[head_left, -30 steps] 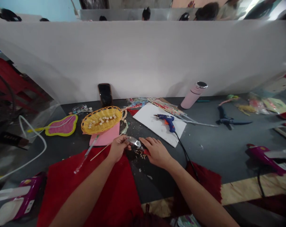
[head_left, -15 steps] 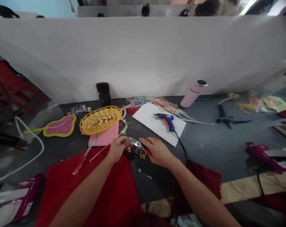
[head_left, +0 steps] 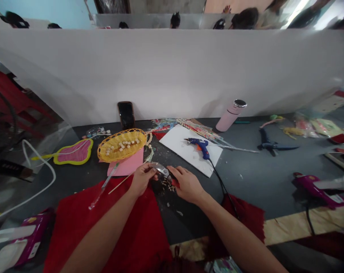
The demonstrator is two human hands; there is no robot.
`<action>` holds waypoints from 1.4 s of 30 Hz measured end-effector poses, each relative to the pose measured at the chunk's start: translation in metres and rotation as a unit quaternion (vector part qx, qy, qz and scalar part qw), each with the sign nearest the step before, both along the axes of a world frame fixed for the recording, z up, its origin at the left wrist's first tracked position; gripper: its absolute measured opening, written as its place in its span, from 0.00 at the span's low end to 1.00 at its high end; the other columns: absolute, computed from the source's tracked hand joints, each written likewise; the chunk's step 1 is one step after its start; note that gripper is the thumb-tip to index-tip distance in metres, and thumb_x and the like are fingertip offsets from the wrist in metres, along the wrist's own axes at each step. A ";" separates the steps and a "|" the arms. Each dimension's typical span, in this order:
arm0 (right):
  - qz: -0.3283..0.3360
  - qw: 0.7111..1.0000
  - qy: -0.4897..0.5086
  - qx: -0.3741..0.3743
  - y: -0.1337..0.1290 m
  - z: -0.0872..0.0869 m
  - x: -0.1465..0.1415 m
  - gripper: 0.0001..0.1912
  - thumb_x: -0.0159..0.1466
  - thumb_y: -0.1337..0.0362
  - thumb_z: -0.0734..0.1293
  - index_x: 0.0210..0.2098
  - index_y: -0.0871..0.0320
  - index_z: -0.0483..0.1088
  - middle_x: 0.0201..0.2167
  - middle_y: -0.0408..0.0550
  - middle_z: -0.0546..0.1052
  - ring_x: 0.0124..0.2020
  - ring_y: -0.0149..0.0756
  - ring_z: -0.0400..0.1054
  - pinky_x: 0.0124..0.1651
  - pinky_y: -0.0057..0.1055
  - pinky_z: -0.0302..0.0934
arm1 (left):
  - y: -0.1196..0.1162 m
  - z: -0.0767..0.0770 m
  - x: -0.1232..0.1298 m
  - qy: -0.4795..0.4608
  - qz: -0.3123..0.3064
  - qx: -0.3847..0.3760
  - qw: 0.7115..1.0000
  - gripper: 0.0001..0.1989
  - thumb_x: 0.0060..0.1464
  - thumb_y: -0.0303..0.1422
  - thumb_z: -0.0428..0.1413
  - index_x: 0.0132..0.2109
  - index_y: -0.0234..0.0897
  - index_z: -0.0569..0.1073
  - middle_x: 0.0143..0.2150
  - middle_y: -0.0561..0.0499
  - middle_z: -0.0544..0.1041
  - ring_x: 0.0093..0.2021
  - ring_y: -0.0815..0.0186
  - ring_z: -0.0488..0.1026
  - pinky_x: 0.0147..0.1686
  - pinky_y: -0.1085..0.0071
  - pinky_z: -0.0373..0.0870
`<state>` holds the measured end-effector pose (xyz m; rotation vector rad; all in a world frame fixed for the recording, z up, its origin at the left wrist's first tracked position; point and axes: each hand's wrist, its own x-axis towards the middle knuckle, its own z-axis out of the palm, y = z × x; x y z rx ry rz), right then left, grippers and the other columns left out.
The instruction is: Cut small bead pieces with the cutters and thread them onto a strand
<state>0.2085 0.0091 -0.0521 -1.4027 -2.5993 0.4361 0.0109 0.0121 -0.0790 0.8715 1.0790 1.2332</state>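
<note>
My right hand [head_left: 189, 185] is closed round the red handles of a pair of pruning shears [head_left: 162, 170], whose silver blades point left. Beside the blades, my left hand [head_left: 143, 179] is closed in a pinch at their tip; what its fingers hold is too small and hidden to make out. A thin wooden stick [head_left: 120, 184] runs up to the back of my left hand, and I cannot tell whether the hand grips it. Small pale cut pieces [head_left: 168, 186] lie on the dark table under the shears. Red cloth [head_left: 137, 231] spreads below my left forearm.
A yellow woven basket [head_left: 115, 154] holds several small white pieces. A blue glue gun [head_left: 199, 147] rests on a white board [head_left: 174, 138], its cord trailing past my right wrist. Farther off are a phone [head_left: 126, 115], a pink bottle [head_left: 231, 115] and dark-handled pliers [head_left: 270, 144].
The view has tilted up slightly, so the scene sits a little lower. Both hands stay together at the shears, with little visible change in their grip.
</note>
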 end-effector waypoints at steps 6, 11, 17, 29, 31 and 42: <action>0.007 1.000 -0.002 0.006 0.003 -0.002 0.002 0.31 0.60 0.67 0.60 0.62 0.55 0.51 0.50 0.53 0.66 0.49 0.41 0.61 0.52 0.35 0.54 | 0.000 0.001 0.001 0.001 0.011 0.008 1.000 0.09 0.44 0.34 0.61 0.33 0.34 0.72 0.23 0.57 0.70 0.22 0.75 0.66 0.24 0.78 0.66; 0.022 1.000 -0.004 0.003 0.004 -0.002 0.006 0.32 0.60 0.67 0.59 0.63 0.54 0.48 0.52 0.53 0.65 0.50 0.42 0.59 0.52 0.38 0.53 | 0.001 -0.003 0.000 0.020 -0.004 0.011 1.000 0.07 0.45 0.32 0.60 0.30 0.33 0.72 0.24 0.55 0.72 0.22 0.74 0.66 0.23 0.77 0.67; 0.048 0.999 0.000 -0.010 0.008 0.003 0.012 0.30 0.60 0.67 0.59 0.62 0.54 0.51 0.50 0.52 0.66 0.49 0.42 0.60 0.52 0.37 0.53 | 0.002 -0.006 -0.002 0.029 -0.028 -0.003 0.999 0.09 0.45 0.34 0.60 0.31 0.33 0.73 0.23 0.53 0.73 0.20 0.74 0.66 0.22 0.76 0.67; 0.032 0.998 0.008 -0.049 0.001 0.010 0.007 0.27 0.60 0.68 0.58 0.59 0.54 0.55 0.44 0.51 0.69 0.43 0.38 0.65 0.46 0.30 0.56 | -0.002 -0.008 -0.002 0.053 -0.019 0.006 0.998 0.08 0.47 0.34 0.59 0.32 0.33 0.73 0.24 0.54 0.73 0.21 0.74 0.66 0.23 0.76 0.67; 0.022 0.999 0.002 -0.045 0.000 0.009 0.005 0.27 0.60 0.67 0.59 0.59 0.54 0.54 0.45 0.51 0.68 0.43 0.38 0.64 0.46 0.30 0.56 | -0.002 -0.007 -0.001 0.051 -0.010 0.003 0.999 0.08 0.47 0.34 0.59 0.33 0.33 0.73 0.24 0.54 0.73 0.21 0.74 0.66 0.23 0.76 0.67; 0.011 1.000 -0.005 -0.014 0.003 -0.001 0.004 0.32 0.59 0.66 0.60 0.62 0.53 0.50 0.50 0.52 0.66 0.49 0.42 0.60 0.52 0.35 0.53 | 0.001 -0.004 -0.001 0.026 0.001 0.029 0.999 0.07 0.47 0.33 0.60 0.32 0.33 0.71 0.23 0.55 0.71 0.24 0.73 0.66 0.26 0.77 0.65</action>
